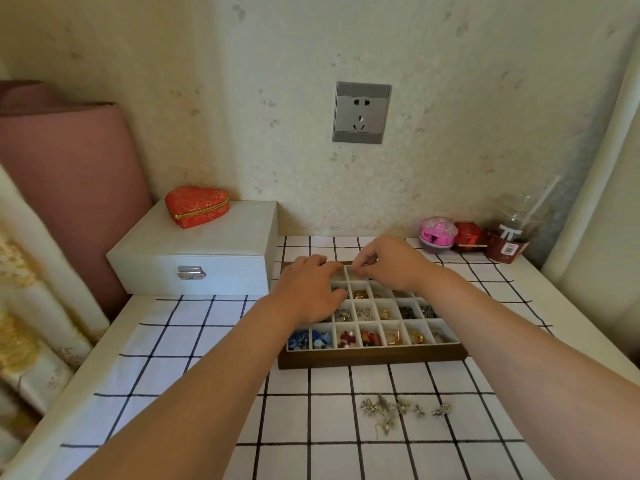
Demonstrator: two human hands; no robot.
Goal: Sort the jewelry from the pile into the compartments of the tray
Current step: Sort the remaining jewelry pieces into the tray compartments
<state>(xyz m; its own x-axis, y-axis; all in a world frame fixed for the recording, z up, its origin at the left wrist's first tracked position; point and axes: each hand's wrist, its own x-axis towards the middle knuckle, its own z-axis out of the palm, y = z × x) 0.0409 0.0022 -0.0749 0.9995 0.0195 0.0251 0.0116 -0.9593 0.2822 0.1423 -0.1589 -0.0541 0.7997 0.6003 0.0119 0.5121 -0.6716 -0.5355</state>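
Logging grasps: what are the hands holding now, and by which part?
Right hand pinches a small piece over the tray; which part, cannot tell. Left hand holds nothing.

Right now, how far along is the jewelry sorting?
Mostly done: many compartments of the white-divided wooden tray hold blue, red, gold and silver pieces. In hand: the right hand curls its fingertips over a far-row compartment, grip unclear; the left hand rests on the tray. Left: the small silver jewelry pile on the checked cloth.

Left hand (308, 289), right hand (388, 263) over tray (372, 358)
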